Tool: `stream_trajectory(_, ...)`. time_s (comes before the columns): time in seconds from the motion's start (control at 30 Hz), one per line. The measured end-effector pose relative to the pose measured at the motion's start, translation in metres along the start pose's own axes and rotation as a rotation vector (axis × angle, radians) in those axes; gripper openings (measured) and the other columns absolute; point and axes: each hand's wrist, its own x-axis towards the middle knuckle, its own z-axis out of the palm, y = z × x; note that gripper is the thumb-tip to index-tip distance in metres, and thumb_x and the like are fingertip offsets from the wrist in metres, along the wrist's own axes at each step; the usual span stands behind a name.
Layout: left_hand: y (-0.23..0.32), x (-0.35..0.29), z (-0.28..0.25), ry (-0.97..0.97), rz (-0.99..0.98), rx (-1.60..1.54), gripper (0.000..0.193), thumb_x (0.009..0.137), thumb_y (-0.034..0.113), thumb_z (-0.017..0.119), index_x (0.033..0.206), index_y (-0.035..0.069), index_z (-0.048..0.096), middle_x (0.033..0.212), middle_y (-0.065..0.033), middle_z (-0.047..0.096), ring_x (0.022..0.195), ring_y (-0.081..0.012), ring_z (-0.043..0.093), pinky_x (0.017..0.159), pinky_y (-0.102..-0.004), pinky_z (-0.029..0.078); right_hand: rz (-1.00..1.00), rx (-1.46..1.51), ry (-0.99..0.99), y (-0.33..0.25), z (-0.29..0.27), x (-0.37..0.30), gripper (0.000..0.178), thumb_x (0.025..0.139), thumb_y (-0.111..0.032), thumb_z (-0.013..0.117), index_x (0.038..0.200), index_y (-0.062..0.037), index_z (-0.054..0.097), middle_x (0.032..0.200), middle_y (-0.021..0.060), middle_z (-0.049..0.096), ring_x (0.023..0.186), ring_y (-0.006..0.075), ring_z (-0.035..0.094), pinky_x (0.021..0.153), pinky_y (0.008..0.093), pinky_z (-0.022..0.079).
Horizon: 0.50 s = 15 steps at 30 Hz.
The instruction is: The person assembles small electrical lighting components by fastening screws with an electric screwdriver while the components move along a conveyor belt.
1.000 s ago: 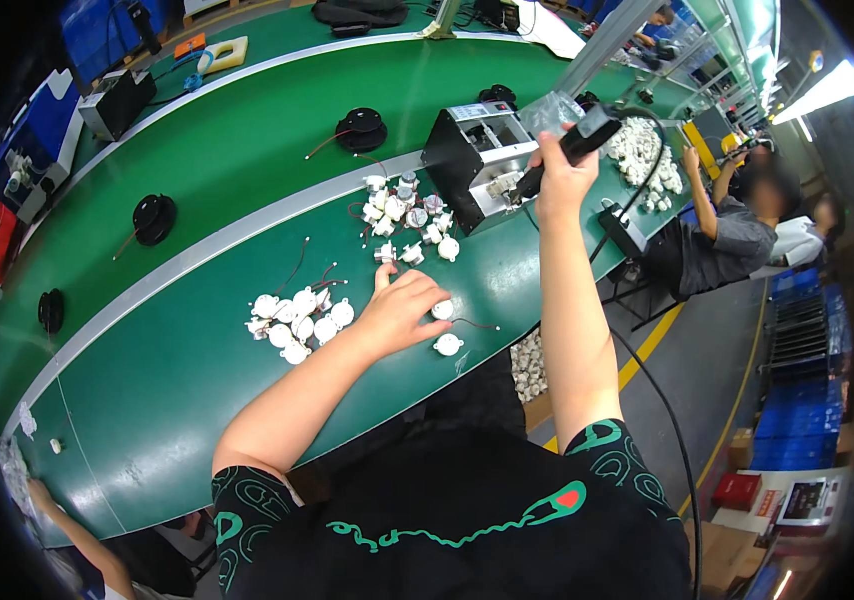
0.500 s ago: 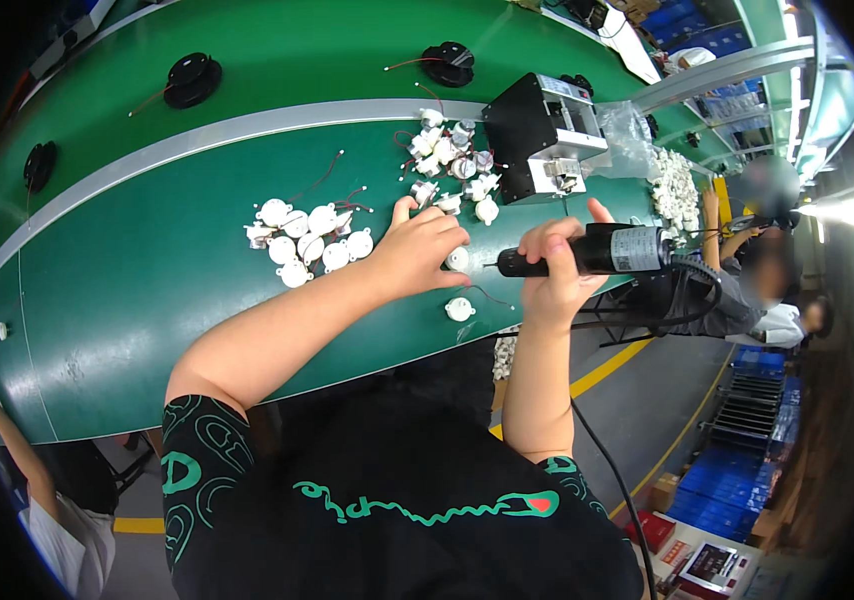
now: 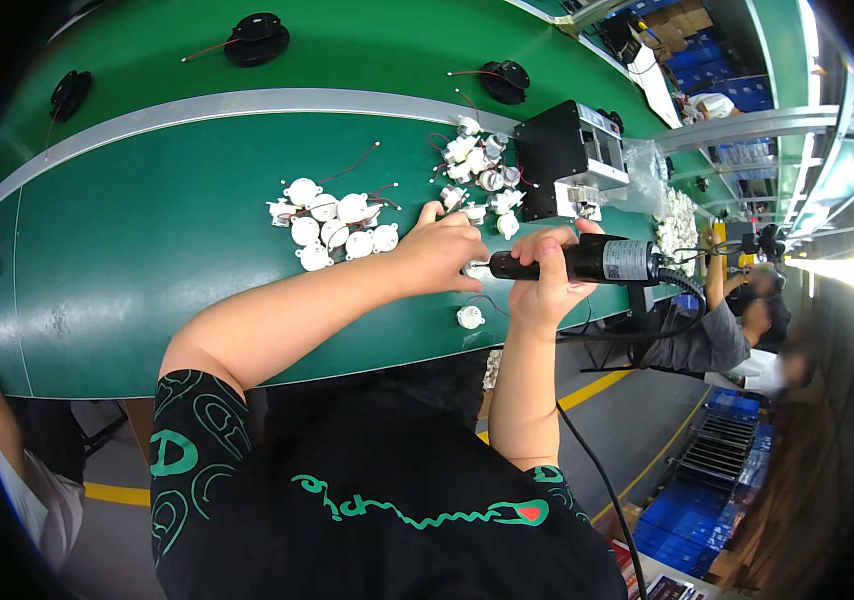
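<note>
My left hand (image 3: 444,252) is closed on a small round white plastic part (image 3: 476,268), pinched between thumb and fingers above the green bench. My right hand (image 3: 549,282) is wrapped round a black electric screwdriver (image 3: 625,259), held level with its bit pointing left. The bit tip is at the white part; whether it sits in a screw is too small to tell. Nearer me lies a single white part (image 3: 470,317) with a thin wire. Left of my left hand is a cluster of white round parts (image 3: 353,208) with wires.
A second pile of white parts (image 3: 463,150) lies beside a black and silver machine (image 3: 547,150). A clear plastic bag (image 3: 645,170) and a large white heap (image 3: 677,225) are farther right. Black round units (image 3: 257,41) stand on the green strip (image 3: 367,50) behind the metal rail. Other people work at both sides.
The screwdriver has moved left relative to my left hand, and its bit now meets the white part. The whole view has shifted, with bench things appearing farther right.
</note>
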Motion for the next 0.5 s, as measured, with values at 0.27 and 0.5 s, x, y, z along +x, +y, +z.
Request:
stream_trajectory(0.27, -0.0015, 0.0003, 0.001, 0.005, 0.016, -0.013, 0.039, 0.073, 0.043, 0.082, 0.1, 0.016, 0.074, 0.092, 0.0029, 0.06, 0.107, -0.0194, 0.053, 0.099, -0.0493, 0.029, 0.024, 0.007, -0.034, 0.0045, -0.0012, 0.0012, 0.042, 0.086, 0.002, 0.068, 0.119, -0.0032, 0.043, 0.072, 0.0084, 0.057, 0.058, 0.0163, 0.054, 0.058, 0.0341, 0.05)
stream_trajectory(0.5, -0.001, -0.0001, -0.0001, 0.018, 0.013, 0.011, 0.041, 0.07, 0.046, 0.082, 0.092, 0.013, 0.074, 0.091, 0.0035, 0.059, 0.106, -0.019, 0.053, 0.099, -0.0512, 0.03, 0.045, -0.019, -0.099, 0.0037, 0.0028, -0.0005, 0.038, 0.083, 0.009, 0.067, 0.107, -0.0063, 0.042, 0.075, 0.0095, 0.058, 0.059, 0.0169, 0.055, 0.059, 0.0338, 0.051)
